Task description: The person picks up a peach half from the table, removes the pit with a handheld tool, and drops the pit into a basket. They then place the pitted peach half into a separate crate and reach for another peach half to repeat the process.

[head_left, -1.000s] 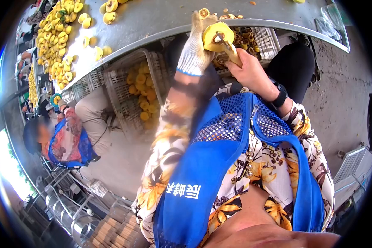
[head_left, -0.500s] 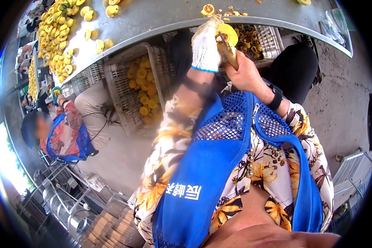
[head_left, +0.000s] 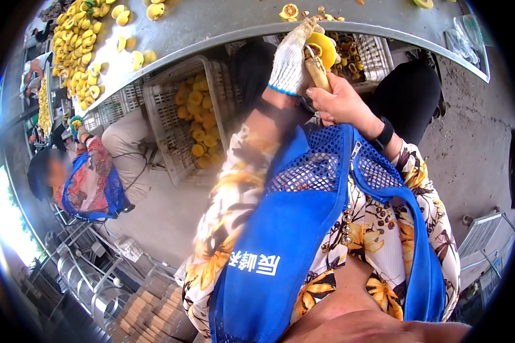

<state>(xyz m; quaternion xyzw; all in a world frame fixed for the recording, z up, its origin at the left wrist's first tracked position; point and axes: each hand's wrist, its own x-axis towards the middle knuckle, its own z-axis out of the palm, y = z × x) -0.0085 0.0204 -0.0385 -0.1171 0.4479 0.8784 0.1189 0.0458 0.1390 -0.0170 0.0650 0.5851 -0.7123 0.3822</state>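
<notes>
My left hand [head_left: 288,64], in a white knit glove with a blue cuff edge, is closed round a yellow peach half [head_left: 325,50] just past the table edge. In my bare right hand [head_left: 344,102] is a pitting knife [head_left: 318,75] with a wooden handle and a curved metal end. That metal end is against or just in front of the peach half; exact contact cannot be made out. On the table beyond my glove lies a cut half with a brown centre [head_left: 289,11], beside several brown bits.
The metal table [head_left: 212,20] carries a pile of yellow peach halves [head_left: 77,43] at the left. Below it stand a crate [head_left: 165,123] of peach halves and another crate [head_left: 379,60] with brown-centred pieces. A co-worker [head_left: 91,183] sits at the left. Clear plastic [head_left: 460,43] lies at the table's right corner.
The peach half has turned in my glove and shows a smooth yellow face. My right hand and the knife have shifted slightly down and tilted. The co-worker's arms have moved a little.
</notes>
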